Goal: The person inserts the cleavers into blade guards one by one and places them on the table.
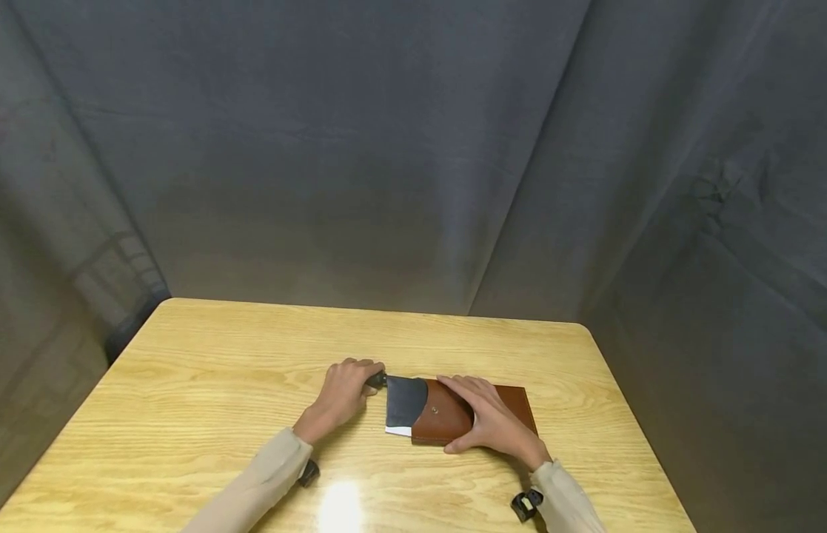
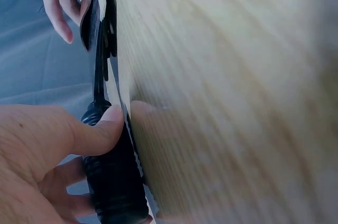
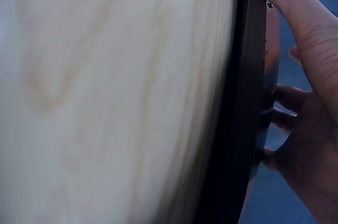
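A cleaver with a dark, broad blade (image 1: 405,402) and a pale strip along its near edge sits partly inside a brown leather sheath (image 1: 443,428). My left hand (image 1: 343,392) grips its black handle (image 2: 113,182), the thumb laid along the ribbed grip in the left wrist view. Across the sheath spreads my right hand (image 1: 489,422), thumb at the near edge and fingers reaching over to the far side. A small metal snap (image 1: 434,409) shows on the sheath's face. The rest of the blade is hidden in the leather.
Both hands work low over a light wood table (image 1: 206,385) with rounded far corners. Grey curtains (image 1: 360,163) enclose it at the back and sides. A black wrist device (image 1: 526,505) is worn under the right sleeve, another (image 1: 309,474) under the left.
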Available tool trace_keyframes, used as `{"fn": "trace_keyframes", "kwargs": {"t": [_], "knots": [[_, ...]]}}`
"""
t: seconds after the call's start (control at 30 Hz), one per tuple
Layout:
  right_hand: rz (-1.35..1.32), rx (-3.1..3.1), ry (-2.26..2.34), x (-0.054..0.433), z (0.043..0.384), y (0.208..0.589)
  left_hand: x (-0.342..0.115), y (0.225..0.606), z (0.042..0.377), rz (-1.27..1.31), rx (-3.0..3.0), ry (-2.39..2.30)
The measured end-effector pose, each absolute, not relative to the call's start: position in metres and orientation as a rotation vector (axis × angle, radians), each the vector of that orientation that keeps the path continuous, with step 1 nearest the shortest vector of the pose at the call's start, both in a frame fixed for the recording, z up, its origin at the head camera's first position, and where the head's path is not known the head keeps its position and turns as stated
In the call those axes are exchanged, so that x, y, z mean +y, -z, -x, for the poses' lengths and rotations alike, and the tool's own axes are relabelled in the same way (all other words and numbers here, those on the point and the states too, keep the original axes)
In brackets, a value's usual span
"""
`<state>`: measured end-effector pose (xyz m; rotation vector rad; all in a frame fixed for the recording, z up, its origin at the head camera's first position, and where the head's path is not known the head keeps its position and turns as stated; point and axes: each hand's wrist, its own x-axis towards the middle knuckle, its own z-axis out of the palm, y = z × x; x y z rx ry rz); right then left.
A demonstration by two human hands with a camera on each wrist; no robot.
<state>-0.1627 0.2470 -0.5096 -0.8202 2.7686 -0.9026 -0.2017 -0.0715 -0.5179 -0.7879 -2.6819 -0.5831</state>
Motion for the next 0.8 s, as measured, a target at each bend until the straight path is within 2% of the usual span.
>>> {"fn": "trace_keyframes", "kwargs": {"t": [0.8], "knots": [[0.785, 2.759, 0.933, 0.2382, 0.1634, 0.5111, -0.0650, 0.5207, 0.2028, 0.761, -2.685, 0.627]]}}
